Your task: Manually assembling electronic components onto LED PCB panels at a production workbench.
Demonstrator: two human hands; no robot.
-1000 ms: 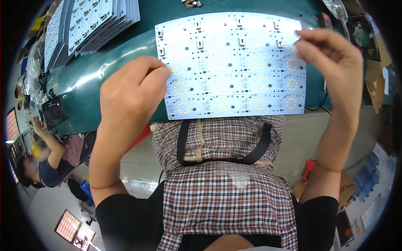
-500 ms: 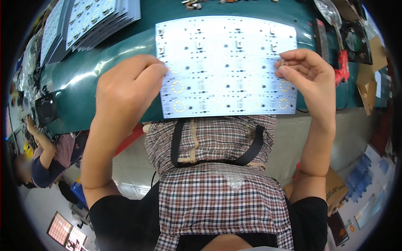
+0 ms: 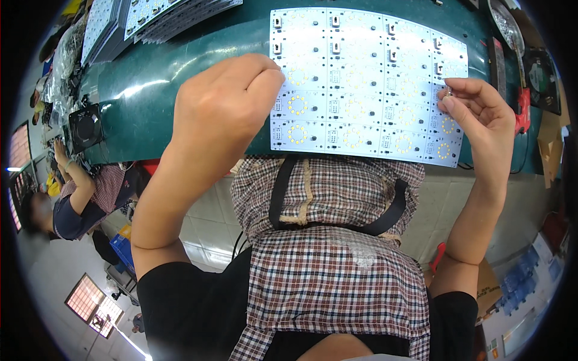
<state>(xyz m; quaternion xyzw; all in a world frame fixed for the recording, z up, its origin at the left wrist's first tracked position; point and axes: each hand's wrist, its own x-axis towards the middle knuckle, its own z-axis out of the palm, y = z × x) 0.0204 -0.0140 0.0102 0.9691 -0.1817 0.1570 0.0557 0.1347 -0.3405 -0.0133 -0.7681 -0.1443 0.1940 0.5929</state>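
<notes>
A white circuit board panel (image 3: 361, 114) lies at the table's front edge, marked off into a grid with rings of small yellow LEDs. Small slide switches (image 3: 336, 48) stand in its two far rows. My left hand (image 3: 226, 99) is closed at the panel's left edge, beside the third row from the far side; its fingertips and anything in them are hidden. At the panel's right edge, my right hand (image 3: 481, 114) pinches a small silvery part (image 3: 448, 92) between thumb and fingers, its other fingers curled. The part is too small to name.
Stacks of similar boards (image 3: 174, 21) stand at the far left. A small black fan (image 3: 87, 128) sits at the table's left end. A red-handled tool (image 3: 522, 111) and an open cardboard box (image 3: 549, 147) are at right. Another person (image 3: 78, 195) sits at far left.
The whole view has shifted, so the panel and both hands appear farther right. Glare on the panel has faded, showing its switches and LEDs more plainly. Both hands keep their places at its edges.
</notes>
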